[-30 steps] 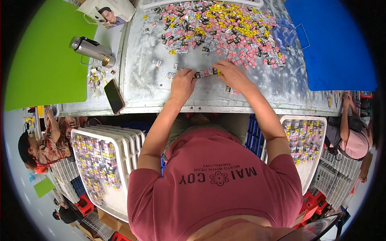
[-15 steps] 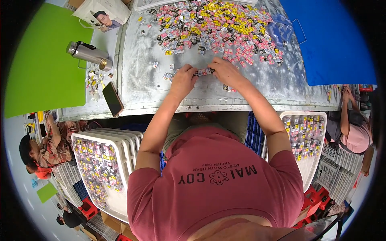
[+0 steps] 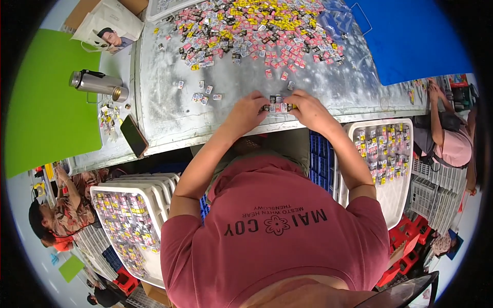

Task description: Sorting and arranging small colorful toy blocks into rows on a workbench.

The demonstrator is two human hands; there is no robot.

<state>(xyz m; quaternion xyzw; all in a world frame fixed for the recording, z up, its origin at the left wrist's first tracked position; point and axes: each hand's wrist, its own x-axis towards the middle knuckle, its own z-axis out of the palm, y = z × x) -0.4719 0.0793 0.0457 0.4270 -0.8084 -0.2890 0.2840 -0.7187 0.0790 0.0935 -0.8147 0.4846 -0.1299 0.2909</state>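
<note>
Near the front edge of the grey metal table [image 3: 169,115], my left hand [image 3: 250,110] and my right hand [image 3: 309,110] close in on both ends of a row of small box-shaped pieces [image 3: 279,108]. The row holds pink, white, dark and yellow pieces, with a yellow one by my right fingers. Directly behind it, a few dark pieces [image 3: 276,98] seem to touch the row. Left of my left hand lie several loose white pieces [image 3: 201,97]. Farther back spreads a large heap of mixed pieces [image 3: 267,33] in pink, black, yellow and white.
A blue board [image 3: 411,41] covers the right side, a green one [image 3: 46,102] the left. A steel flask [image 3: 97,81], phone [image 3: 133,136] and white bag [image 3: 110,31] sit at left. Trays of bagged pieces [image 3: 154,259] flank me. Co-workers [image 3: 452,133] are on both sides.
Both hands have drawn the row toward the front edge and slightly right. It now lies against the dark pieces there. The view has shifted a little.
</note>
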